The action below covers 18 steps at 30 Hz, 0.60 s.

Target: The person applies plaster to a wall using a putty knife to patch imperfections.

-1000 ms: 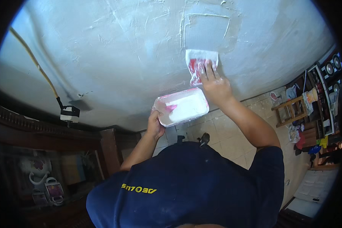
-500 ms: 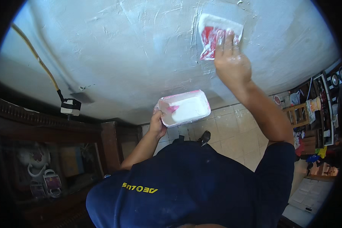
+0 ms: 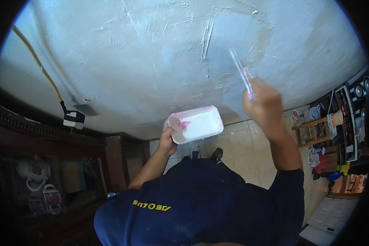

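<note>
My left hand (image 3: 167, 141) grips the left end of a white, pink-rimmed plastic tub (image 3: 203, 125) of white paste, marked pink inside on the left. My right hand (image 3: 263, 102), blurred by motion, is closed on a flat spreader (image 3: 241, 67), seen edge-on with white paste along it; whether it touches the wall is unclear. Behind it, the pale wall (image 3: 160, 49) carries ridges and streaks of white paste around a smoother patch (image 3: 227, 33).
A yellow cable (image 3: 37, 57) runs down to a socket box (image 3: 74, 119) at left, above a dark glass-fronted cabinet (image 3: 112, 160). At right stand a wooden stool (image 3: 309, 133), speakers (image 3: 358, 90) and assorted clutter. My dark shoe (image 3: 217, 154) rests on the tiled floor (image 3: 246, 147).
The red-and-white spreader rose along the wall, then turned edge-on and came down with my right hand. The tub in my left hand shifted only slightly.
</note>
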Each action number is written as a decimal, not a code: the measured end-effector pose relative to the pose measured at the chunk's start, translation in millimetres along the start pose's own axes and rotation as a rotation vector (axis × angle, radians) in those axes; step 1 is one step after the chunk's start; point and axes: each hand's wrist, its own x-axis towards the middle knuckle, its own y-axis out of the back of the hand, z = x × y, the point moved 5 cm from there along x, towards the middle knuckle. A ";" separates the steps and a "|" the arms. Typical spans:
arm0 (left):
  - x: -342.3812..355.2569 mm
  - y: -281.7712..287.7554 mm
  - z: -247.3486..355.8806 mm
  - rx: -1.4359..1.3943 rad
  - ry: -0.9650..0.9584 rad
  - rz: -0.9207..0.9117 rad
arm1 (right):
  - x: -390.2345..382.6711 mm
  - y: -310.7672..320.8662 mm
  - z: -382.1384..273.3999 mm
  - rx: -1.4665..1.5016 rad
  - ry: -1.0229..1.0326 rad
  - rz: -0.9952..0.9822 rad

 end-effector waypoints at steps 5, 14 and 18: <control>0.8 2.5 -4.5 -0.001 0.035 -0.035 | 50.2 36.6 17.7 -0.237 -0.060 0.122; 7.5 10.7 -14.0 -0.060 0.005 -0.018 | -26.3 -110.9 -24.4 -0.630 0.103 -0.244; 9.7 12.2 -16.4 -0.005 0.001 -0.030 | -33.5 -93.6 -16.0 -0.228 -0.074 -0.244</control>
